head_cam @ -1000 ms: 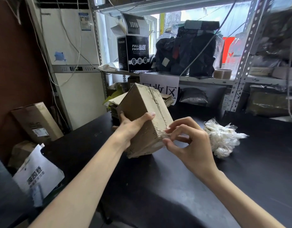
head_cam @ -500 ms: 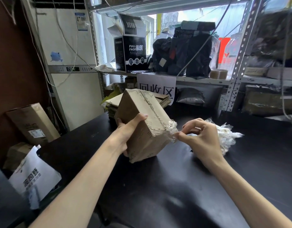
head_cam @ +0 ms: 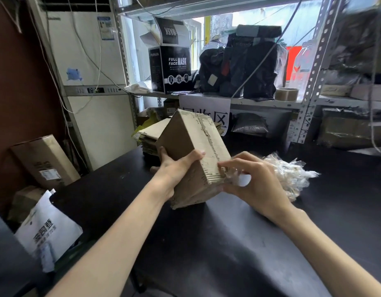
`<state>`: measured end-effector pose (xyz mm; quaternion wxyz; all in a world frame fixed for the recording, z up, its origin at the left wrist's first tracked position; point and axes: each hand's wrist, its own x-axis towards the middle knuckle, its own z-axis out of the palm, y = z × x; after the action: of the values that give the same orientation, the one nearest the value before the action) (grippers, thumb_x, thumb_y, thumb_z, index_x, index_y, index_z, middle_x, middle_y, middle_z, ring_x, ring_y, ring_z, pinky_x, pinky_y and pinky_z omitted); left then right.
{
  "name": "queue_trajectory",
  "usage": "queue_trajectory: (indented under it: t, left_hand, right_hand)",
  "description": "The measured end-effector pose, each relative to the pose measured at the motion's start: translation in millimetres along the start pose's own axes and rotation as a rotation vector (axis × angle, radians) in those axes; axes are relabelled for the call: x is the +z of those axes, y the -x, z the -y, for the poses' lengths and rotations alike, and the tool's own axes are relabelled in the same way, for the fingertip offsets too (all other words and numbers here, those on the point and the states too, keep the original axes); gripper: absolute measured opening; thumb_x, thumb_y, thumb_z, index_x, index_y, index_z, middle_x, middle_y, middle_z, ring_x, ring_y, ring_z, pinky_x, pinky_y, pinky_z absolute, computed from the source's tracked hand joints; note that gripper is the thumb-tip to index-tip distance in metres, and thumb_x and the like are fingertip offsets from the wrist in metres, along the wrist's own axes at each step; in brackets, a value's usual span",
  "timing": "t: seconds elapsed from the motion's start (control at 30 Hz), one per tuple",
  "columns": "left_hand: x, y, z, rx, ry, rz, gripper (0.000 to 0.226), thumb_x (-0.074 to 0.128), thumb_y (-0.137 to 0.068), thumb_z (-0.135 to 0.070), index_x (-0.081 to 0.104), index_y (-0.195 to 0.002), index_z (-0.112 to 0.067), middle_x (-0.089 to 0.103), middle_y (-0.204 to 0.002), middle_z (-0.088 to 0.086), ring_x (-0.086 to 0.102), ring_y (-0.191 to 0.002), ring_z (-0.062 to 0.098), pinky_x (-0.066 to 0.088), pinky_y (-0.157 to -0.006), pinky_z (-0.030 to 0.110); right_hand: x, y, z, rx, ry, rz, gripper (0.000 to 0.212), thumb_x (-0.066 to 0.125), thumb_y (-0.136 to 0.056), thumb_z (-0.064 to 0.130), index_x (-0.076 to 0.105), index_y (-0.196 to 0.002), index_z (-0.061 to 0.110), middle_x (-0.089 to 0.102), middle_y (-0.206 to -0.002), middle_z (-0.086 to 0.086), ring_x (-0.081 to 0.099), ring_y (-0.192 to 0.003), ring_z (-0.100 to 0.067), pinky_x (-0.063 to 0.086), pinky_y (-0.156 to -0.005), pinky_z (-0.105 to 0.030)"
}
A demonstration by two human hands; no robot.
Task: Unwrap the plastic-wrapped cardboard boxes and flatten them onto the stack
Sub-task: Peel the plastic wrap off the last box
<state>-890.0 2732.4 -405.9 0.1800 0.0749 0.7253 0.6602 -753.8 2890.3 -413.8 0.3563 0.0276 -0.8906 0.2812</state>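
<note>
Black table (head_cam: 228, 243) fills the foreground, with metal shelving (head_cam: 313, 67) and a window behind it. The cardboard box (head_cam: 191, 136) is held tilted above the table near its middle. Whether the box's lowest corner touches the surface cannot be told.

The left hand (head_cam: 176, 168) grips the box from the left, with the thumb laid across the near face and the fingers curled round the far side. The right hand (head_cam: 249, 181) is curled at the box's lower right corner, where its fingertips seem to pinch a bit of clear plastic film (head_cam: 234, 176) that clings there.

Judging by this, the unwrapping of this box is nearly done. Most of its brown faces look bare, and only that scrap at the corner shows. A crumpled plastic heap (head_cam: 290, 174) lies just to the right of the hand, which suggests several wrappers are already off. The stack of flattened cardboard (head_cam: 151, 133) sits behind the box at the table's far edge. This box is not yet flattened or laid on it.

Half a second ago the right hand was drawn away to the right, with film stretched out from the corner. Now it is back against the corrugated edge for another hold. The box also stands a little more upright in the left hand's grip.
</note>
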Motion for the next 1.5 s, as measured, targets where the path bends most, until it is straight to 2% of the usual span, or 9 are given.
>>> queue_trajectory:
  t: [0.13, 0.3, 0.5, 0.67, 0.87, 1.0, 1.17, 1.33, 1.5]
  left_hand:
    - [-6.1, -0.8, 0.4, -0.017, 0.050, -0.016, 0.152, 0.087, -0.016, -0.081, 0.021, -0.150, -0.053, 0.049, -0.147, 0.013, 0.049, -0.133, 0.033, 0.049, -0.099, 0.059]
    - [-17.3, 9.7, -7.6, -0.050, 0.135, 0.061, 0.119, 0.084, -0.045, -0.063, 0.038, -0.151, -0.030, 0.066, -0.122, 0.007, 0.061, -0.102, 0.027, 0.044, -0.064, 0.037]
    - [-22.1, 9.3, -1.0, -0.065, 0.150, 0.033, 0.138, 0.081, -0.029, -0.072, 0.033, -0.153, -0.037, 0.064, -0.128, 0.007, 0.061, -0.110, 0.031, 0.050, -0.067, 0.042]
    - [-22.6, 22.4, 3.7, 0.080, 0.098, 0.088, 0.124, 0.088, -0.041, -0.060, 0.034, -0.151, -0.036, 0.068, -0.123, 0.004, 0.065, -0.108, 0.025, 0.057, -0.074, 0.046]
    - [-17.2, 27.9, 9.9, 0.215, 0.027, 0.101, 0.133, 0.085, -0.034, -0.068, 0.026, -0.151, -0.043, 0.061, -0.131, 0.003, 0.061, -0.117, 0.022, 0.055, -0.095, 0.052]
    - [-19.0, 27.6, 10.6, 0.239, 0.025, 0.096, 0.130, 0.078, -0.037, -0.066, 0.025, -0.152, -0.036, 0.063, -0.128, 0.001, 0.061, -0.114, 0.019, 0.052, -0.098, 0.050]
    - [-18.7, 25.6, 13.1, 0.261, 0.026, 0.087, 0.130, 0.081, -0.038, -0.069, 0.026, -0.152, -0.039, 0.062, -0.128, 0.001, 0.058, -0.119, 0.022, 0.051, -0.101, 0.053]
    - [-17.2, 31.7, 20.0, 0.425, -0.060, -0.024, 0.139, 0.079, -0.037, -0.063, 0.013, -0.157, -0.039, 0.038, -0.126, -0.003, 0.040, -0.105, -0.006, 0.039, -0.080, 0.010]
    - [-21.4, 31.7, 38.0, 0.539, -0.035, -0.105, 0.141, 0.078, -0.037, -0.067, 0.005, -0.155, -0.043, 0.027, -0.141, 0.004, 0.036, -0.132, 0.017, 0.039, -0.090, 0.014]
  right_hand:
    - [6.9, 3.2, -4.7, -0.069, 0.015, -0.138, 0.023, 0.090, -0.065, 0.012, 0.073, -0.079, 0.016, 0.061, -0.080, 0.011, 0.061, -0.069, -0.009, 0.056, -0.059, -0.038]
    - [8.1, 2.4, -3.6, -0.115, -0.064, -0.122, 0.014, 0.083, -0.068, 0.014, 0.072, -0.077, 0.017, 0.063, -0.080, 0.011, 0.063, -0.070, -0.013, 0.057, -0.062, -0.038]
    - [-3.4, 1.0, 1.5, -0.060, -0.351, 0.002, 0.029, 0.084, -0.071, 0.010, 0.073, -0.098, 0.013, 0.068, -0.104, 0.000, 0.068, -0.094, -0.016, 0.055, -0.078, -0.026]
    - [-6.6, -5.7, 12.8, 0.313, -0.406, -0.317, 0.021, 0.074, -0.081, 0.041, 0.073, -0.084, 0.020, 0.073, -0.076, 0.004, 0.070, -0.070, -0.017, 0.057, -0.066, -0.037]
    - [-12.5, -6.4, 5.6, 0.624, -0.323, 0.064, 0.025, 0.088, -0.069, 0.026, 0.073, -0.071, 0.006, 0.071, -0.062, -0.008, 0.063, -0.051, -0.016, 0.053, -0.050, -0.028]
    - [-23.0, -8.5, 6.7, 0.687, -0.510, 0.123, 0.012, 0.083, -0.071, -0.003, 0.072, -0.077, -0.003, 0.070, -0.065, -0.016, 0.060, -0.049, -0.015, 0.053, -0.047, -0.021]
    - [-27.8, -9.1, 10.3, 0.745, -0.470, 0.216, 0.005, 0.077, -0.077, -0.002, 0.072, -0.078, -0.003, 0.069, -0.064, -0.012, 0.062, -0.053, -0.015, 0.057, -0.052, -0.026]
    - [-11.1, -5.8, 4.2, 0.766, -0.432, 0.178, 0.005, 0.070, -0.079, -0.004, 0.071, -0.075, -0.001, 0.071, -0.068, -0.018, 0.065, -0.062, -0.024, 0.060, -0.061, -0.035]
    - [3.3, -2.5, 2.4, 0.748, -0.571, -0.057, 0.018, 0.069, -0.076, -0.011, 0.074, -0.068, 0.005, 0.068, -0.061, -0.011, 0.057, -0.053, -0.014, 0.050, -0.050, -0.020]
